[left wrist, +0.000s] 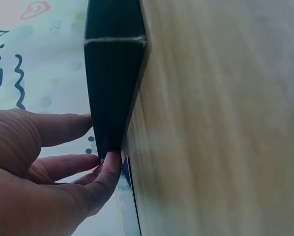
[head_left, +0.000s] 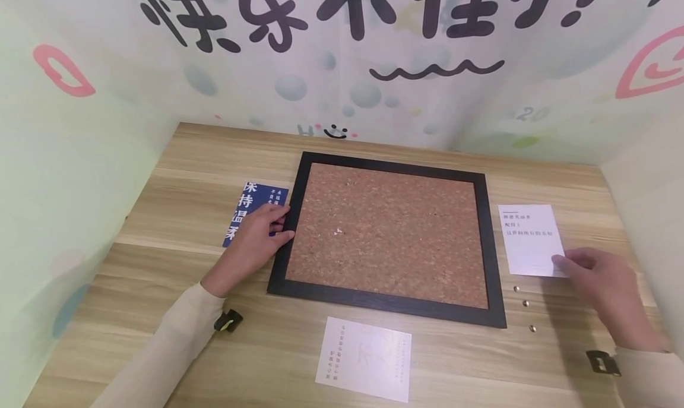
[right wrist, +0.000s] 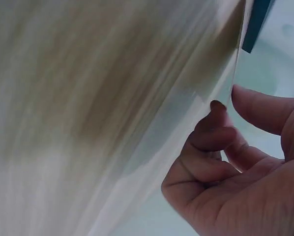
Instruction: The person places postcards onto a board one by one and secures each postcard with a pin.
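Observation:
A cork board (head_left: pixel 390 236) with a black frame lies on the wooden table. My left hand (head_left: pixel 256 236) touches the frame's left edge with thumb and fingertips; in the left wrist view the fingers of that hand (left wrist: pixel 53 167) rest against the black frame (left wrist: pixel 112 88). To the right, my right hand (head_left: pixel 604 283) pinches the lower right corner of a white card (head_left: pixel 529 239) with black writing. The right wrist view shows the hand (right wrist: pixel 235 162) with its thumb and a fingertip at the card's thin edge.
A blue card (head_left: pixel 248 203) lies left of the board, partly behind my left hand. Another white card (head_left: pixel 366 357) is in front of the board. Several small metal pins (head_left: pixel 526 303) lie near the board's lower right corner. A printed curtain (head_left: pixel 342 75) stands behind the table.

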Demonstrator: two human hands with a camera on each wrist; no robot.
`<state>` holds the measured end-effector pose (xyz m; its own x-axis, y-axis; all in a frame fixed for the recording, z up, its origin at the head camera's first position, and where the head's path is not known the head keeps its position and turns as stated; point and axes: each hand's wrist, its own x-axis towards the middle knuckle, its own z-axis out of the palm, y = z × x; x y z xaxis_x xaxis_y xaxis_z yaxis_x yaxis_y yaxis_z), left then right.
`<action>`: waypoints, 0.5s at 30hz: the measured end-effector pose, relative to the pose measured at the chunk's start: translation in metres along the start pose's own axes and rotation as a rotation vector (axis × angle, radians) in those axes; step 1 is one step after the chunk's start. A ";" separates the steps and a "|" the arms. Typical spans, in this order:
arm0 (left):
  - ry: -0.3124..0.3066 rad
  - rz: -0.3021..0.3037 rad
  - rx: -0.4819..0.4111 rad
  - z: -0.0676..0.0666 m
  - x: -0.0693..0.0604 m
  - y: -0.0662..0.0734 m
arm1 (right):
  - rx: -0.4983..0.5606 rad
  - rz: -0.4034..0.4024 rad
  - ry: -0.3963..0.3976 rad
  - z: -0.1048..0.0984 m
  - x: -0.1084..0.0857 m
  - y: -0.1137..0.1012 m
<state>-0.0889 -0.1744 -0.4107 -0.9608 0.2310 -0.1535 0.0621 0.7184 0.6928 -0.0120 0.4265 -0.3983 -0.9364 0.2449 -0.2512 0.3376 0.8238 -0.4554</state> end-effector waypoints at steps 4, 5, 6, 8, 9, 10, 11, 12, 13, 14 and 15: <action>-0.002 0.000 0.001 0.000 0.000 0.000 | 0.097 0.025 -0.023 -0.005 -0.003 0.004; -0.002 -0.001 0.000 0.000 0.000 0.000 | 0.126 0.029 -0.032 -0.006 -0.004 0.005; -0.002 -0.002 -0.001 0.000 0.000 0.000 | 0.152 0.032 -0.041 -0.007 -0.005 0.005; -0.003 -0.005 -0.003 0.000 0.000 0.000 | 0.200 0.047 -0.061 -0.009 -0.006 0.006; -0.003 -0.006 -0.004 0.000 0.000 0.000 | 0.223 0.053 -0.071 -0.010 -0.007 0.006; -0.003 -0.007 -0.007 0.000 0.000 -0.001 | 0.249 0.064 -0.081 -0.010 -0.007 0.006; -0.003 -0.007 -0.008 0.000 0.001 -0.001 | 0.281 0.079 -0.094 -0.011 -0.008 0.006; -0.004 -0.007 -0.009 0.000 0.001 -0.001 | 0.312 0.093 -0.108 -0.011 -0.008 0.006; -0.004 -0.007 -0.010 0.000 0.001 0.000 | 0.374 0.104 -0.118 -0.011 -0.007 0.006; -0.005 -0.008 -0.010 0.000 0.001 0.000 | 0.449 0.116 -0.128 -0.011 -0.006 0.006; -0.005 -0.008 -0.010 0.000 0.001 0.000 | 0.515 0.128 -0.135 -0.011 -0.006 0.006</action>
<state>-0.0896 -0.1745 -0.4109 -0.9597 0.2292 -0.1626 0.0520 0.7134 0.6988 -0.0057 0.4354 -0.3896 -0.8756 0.2310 -0.4243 0.4831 0.4261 -0.7649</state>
